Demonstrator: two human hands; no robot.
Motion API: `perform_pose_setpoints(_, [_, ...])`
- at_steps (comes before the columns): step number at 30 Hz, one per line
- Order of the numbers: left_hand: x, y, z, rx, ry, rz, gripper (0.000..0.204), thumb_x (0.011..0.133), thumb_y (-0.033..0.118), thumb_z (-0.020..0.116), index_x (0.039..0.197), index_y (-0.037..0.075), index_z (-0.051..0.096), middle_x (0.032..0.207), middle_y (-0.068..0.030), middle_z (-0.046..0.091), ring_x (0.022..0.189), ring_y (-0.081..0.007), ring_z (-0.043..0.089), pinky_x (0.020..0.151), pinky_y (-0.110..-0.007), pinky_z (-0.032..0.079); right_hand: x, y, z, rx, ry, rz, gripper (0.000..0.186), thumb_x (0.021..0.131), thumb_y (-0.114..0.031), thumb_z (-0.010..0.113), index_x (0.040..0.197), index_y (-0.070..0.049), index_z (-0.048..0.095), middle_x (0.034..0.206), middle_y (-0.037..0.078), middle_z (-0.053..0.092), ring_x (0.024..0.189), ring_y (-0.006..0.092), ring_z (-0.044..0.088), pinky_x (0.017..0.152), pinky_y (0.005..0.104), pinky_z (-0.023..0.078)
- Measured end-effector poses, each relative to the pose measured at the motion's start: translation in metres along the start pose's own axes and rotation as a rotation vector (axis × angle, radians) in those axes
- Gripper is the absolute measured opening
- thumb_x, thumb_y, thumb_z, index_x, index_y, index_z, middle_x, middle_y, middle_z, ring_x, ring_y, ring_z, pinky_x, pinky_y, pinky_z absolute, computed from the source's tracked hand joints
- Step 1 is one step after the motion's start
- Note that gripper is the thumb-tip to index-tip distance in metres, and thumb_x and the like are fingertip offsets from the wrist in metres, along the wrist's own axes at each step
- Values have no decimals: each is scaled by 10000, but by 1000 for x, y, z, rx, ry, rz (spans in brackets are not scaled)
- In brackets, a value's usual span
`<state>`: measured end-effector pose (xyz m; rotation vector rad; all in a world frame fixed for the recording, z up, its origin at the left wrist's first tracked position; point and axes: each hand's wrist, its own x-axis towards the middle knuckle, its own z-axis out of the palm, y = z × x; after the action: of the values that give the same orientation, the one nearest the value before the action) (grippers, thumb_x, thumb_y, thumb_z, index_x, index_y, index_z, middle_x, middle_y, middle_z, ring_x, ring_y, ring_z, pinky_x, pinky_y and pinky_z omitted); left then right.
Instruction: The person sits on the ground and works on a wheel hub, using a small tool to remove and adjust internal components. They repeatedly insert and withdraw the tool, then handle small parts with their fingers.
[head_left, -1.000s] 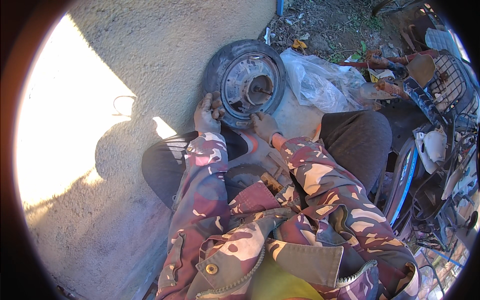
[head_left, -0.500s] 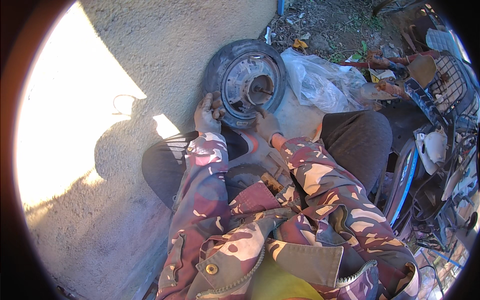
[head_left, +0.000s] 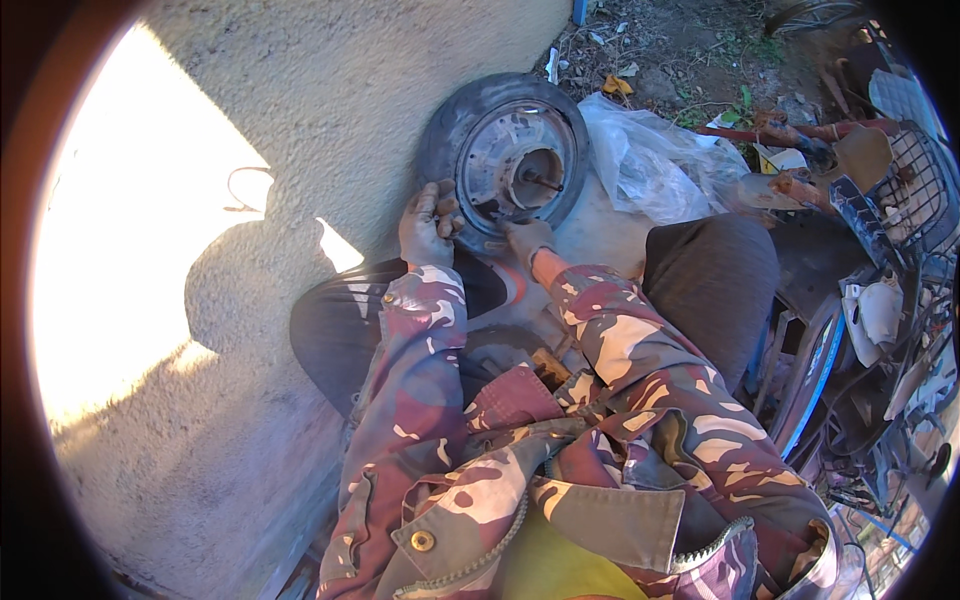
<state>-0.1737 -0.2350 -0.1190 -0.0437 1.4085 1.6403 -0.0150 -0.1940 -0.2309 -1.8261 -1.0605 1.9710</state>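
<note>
A small wheel (head_left: 518, 160) with a black tyre (head_left: 440, 140) leans in front of me, its hub facing me. A short shaft (head_left: 543, 181) sticks out of the round opening in the metal hub. At the tyre's lower left edge is my left hand (head_left: 430, 226), grey-gloved by its look, with fingers curled inward. My right hand (head_left: 530, 240) is closed against the lower part of the wheel near the rim. What either hand pinches, if anything, is hidden.
A rough plastered wall (head_left: 300, 110) rises at the left. Clear plastic sheeting (head_left: 650, 165) lies right of the wheel. Further right is a heap of scrap with a black wire basket (head_left: 915, 180), rusty bars and a blue-edged curved part (head_left: 815, 375). My bent knees flank the wheel.
The whole view has shifted slightly, so the wheel appears a little further right. My right hand has moved slightly left along the wheel's lower part; the left stays at the tyre edge.
</note>
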Motion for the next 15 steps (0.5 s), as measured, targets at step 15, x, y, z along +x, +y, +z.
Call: perform_pose_setpoints(15, [34, 17, -18, 15, -5, 9, 315, 1044, 259, 616, 1112, -41, 680, 715, -73, 648, 431, -80, 405, 482, -270, 483, 33, 5, 64, 58, 64, -89, 268, 930, -104, 697, 1152, 45, 712, 1024, 146, 753, 767, 215, 739, 645, 339, 623])
